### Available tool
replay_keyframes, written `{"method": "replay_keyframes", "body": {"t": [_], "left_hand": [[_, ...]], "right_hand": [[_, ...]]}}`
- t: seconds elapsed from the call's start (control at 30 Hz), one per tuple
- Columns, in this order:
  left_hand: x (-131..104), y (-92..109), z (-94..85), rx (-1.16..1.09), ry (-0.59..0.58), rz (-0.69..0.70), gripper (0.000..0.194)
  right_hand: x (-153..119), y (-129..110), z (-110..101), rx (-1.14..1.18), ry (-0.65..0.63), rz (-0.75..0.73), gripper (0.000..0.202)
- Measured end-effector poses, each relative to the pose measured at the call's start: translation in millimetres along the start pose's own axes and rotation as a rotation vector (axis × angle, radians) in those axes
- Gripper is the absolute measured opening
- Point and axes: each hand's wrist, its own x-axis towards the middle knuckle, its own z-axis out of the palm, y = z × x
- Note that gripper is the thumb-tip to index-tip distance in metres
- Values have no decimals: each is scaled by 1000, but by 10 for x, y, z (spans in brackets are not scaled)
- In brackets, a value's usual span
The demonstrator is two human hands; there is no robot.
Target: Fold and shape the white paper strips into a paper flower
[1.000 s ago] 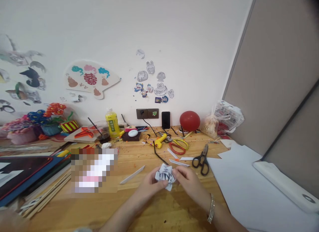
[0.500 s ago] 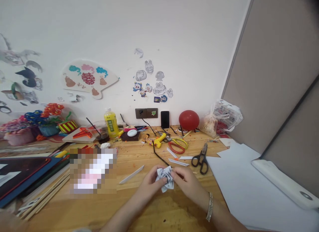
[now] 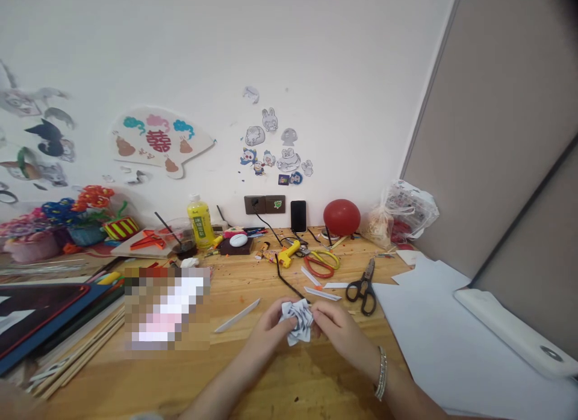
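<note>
Between my two hands is a white folded paper flower (image 3: 300, 325) with many ruffled layers. My left hand (image 3: 273, 321) is closed on its left side, the thumb pressed onto the front folds. At the right edge, my right hand (image 3: 333, 321) pinches the paper between thumb and fingers; some of its fingertips are hidden behind the flower. A black cord (image 3: 289, 281) runs from the yellow glue gun (image 3: 289, 253) down behind the flower. Pointed white paper strips (image 3: 237, 315) lie on the wooden table (image 3: 235, 372) near both hands.
Black-handled scissors (image 3: 362, 291) lie right of my hands, beside large white paper sheets (image 3: 451, 342). Farther back are red-and-yellow-handled scissors (image 3: 321, 265), a red balloon (image 3: 342, 217) and a yellow drink bottle (image 3: 200, 221). Wooden sticks (image 3: 85, 354) lie at left.
The paper flower has turned slightly and shifted a little to the left in my hands, its folds now facing me more. Both hands keep their hold.
</note>
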Motion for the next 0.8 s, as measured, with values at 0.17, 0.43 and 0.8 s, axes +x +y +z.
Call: {"method": "replay_keyframes", "body": {"t": [0.17, 0.43, 0.8], "left_hand": [[-5, -33, 9, 16, 17, 0, 30], [-5, -90, 12, 11, -8, -17, 34], [7, -81, -8, 8, -16, -27, 34]], "right_hand": [[-8, 13, 39, -62, 39, 1, 20], [-16, 39, 87, -128, 82, -9, 23], [-6, 58, 57, -180, 115, -7, 20]]}}
